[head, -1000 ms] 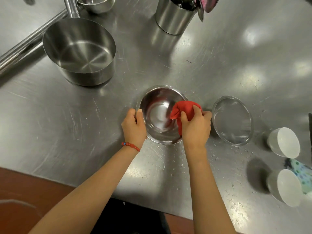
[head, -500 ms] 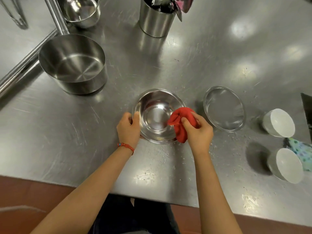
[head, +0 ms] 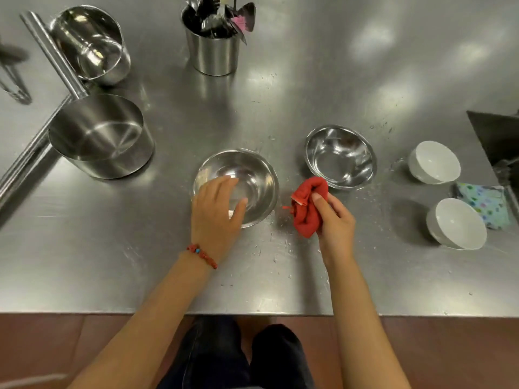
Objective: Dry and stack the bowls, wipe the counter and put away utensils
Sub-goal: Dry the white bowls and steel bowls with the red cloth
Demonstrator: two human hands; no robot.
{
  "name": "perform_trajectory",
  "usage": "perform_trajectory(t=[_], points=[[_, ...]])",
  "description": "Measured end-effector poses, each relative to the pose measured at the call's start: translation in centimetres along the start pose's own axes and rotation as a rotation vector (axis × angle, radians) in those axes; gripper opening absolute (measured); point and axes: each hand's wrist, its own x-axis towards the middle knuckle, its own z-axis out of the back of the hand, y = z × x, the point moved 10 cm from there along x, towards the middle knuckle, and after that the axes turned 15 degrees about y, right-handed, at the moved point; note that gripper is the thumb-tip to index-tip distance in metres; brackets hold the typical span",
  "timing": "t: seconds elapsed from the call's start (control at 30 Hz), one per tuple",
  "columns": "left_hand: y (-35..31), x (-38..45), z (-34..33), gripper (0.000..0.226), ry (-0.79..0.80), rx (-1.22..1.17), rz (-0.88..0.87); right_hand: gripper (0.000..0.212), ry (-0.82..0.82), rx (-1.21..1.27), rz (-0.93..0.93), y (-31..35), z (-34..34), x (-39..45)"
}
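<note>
Saucepan (head: 101, 136) at far left of the counter (head: 280, 80). My left hand (head: 214, 211) open, fingers spread over near rim of steel bowl (head: 247, 175). My right hand (head: 334, 217) closed around bunched red cloth (head: 306, 209), just right of that bowl. Second steel bowl (head: 341, 157) beyond; two white bowls (head: 434, 161) far right.

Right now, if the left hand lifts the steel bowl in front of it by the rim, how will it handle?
The steel bowl looks thin-walled, so probably light and stiff. Its polished surface and the droplets on the counter suggest a slippery rim under the left hand. The rounded wall likely lets it rock or slide if nudged.
</note>
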Motion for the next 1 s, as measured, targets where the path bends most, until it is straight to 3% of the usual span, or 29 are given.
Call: perform_trajectory(t=[0.43,0.7,1.0], points=[[-16.9,-3.8,-15.1,0.046,0.296,0.129,-0.121,0.03,-0.148,0.067,0.003,2.0,20.0,-8.5],[-25.9,-2.4,-21.1,0.047,0.323,0.169,-0.208,0.029,-0.209,0.111,0.034,4.8,29.7,-9.1],[-32.1,6.9,-26.1,0.042,0.302,0.138,-0.263,0.023,-0.246,0.016,0.06,9.2,36.6,-1.8]])
